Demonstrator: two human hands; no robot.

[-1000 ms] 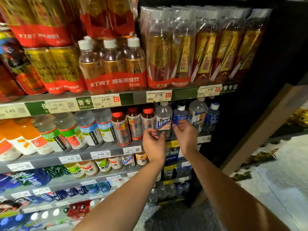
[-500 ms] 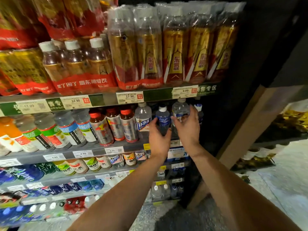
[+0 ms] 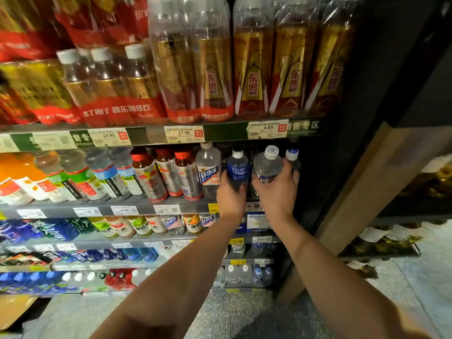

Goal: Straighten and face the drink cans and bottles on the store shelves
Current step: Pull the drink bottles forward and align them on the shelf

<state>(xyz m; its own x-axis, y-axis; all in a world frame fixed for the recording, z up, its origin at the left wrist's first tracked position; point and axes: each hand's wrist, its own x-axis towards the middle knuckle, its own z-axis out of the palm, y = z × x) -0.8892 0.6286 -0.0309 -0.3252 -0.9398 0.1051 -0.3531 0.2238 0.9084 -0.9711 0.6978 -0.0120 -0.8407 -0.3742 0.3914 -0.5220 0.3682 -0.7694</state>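
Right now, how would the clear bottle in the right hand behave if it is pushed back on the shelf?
The clear bottle is tall and narrow and already tilts in the right hand, so it may tip. It looks filled, so probably heavy for its size. Its smooth plastic may slide easily, and could knock the blue bottle beside it.

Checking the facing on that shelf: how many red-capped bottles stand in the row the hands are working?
3, side by side left of the hands: red-capped bottle one, two, three. More may stand hidden behind.

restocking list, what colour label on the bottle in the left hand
Dark blue with white lettering, on the Pocari Sweat bottle; head view.
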